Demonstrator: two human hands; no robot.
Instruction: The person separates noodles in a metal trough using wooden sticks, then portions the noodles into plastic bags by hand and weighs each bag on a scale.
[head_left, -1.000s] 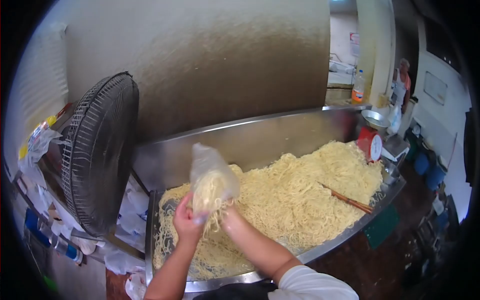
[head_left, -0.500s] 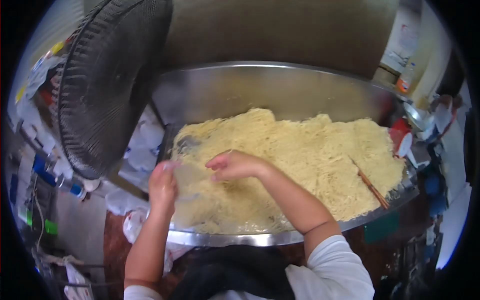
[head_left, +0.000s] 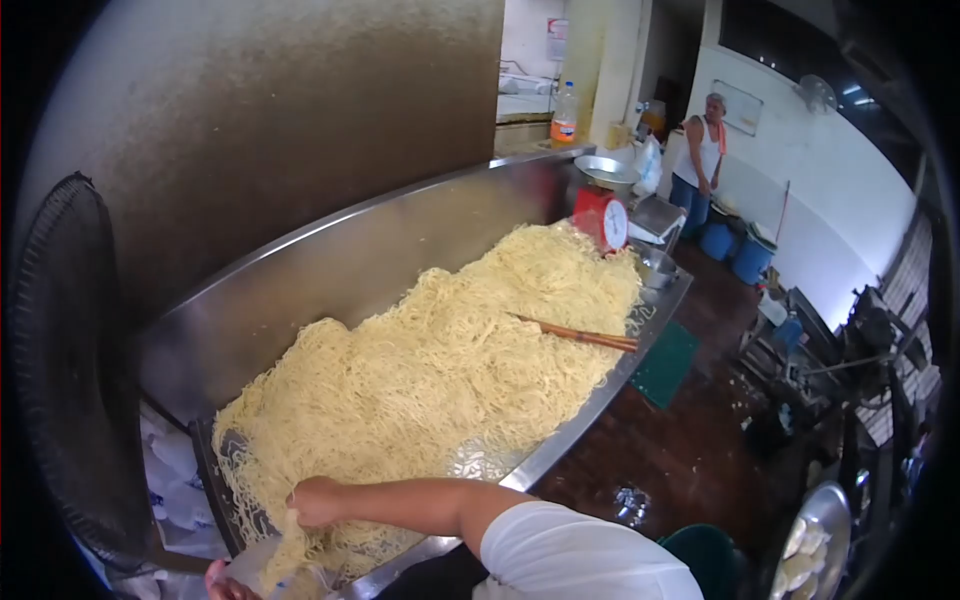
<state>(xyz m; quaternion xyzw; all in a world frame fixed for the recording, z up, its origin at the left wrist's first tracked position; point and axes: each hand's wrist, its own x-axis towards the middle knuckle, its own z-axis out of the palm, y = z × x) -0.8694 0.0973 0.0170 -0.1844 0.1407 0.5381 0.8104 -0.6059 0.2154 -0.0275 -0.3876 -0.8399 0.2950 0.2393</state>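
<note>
A wide heap of pale yellow noodles (head_left: 430, 360) covers the steel table (head_left: 575, 420). At the heap's near left end, my right hand (head_left: 318, 503) is closed around a bunch of noodles that hangs below it. The hanging strands reach a clear plastic bag (head_left: 255, 560) at the bottom edge of the view. My left hand (head_left: 228, 583) grips the bag at its left side, though most of that hand is cut off by the frame. Long wooden sticks (head_left: 580, 335) lie on the noodles at the right.
A red scale (head_left: 602, 218) with a metal pan stands at the table's far end, near an orange-labelled bottle (head_left: 565, 115). A large fan (head_left: 75, 380) is close on the left. Another person (head_left: 700, 155) stands in the background. A bowl of pale pieces (head_left: 825, 530) sits lower right.
The view has swung to the right, bringing the room and the other person in. My right hand, free before, now holds noodles. The left hand and bag sit lower in view.
</note>
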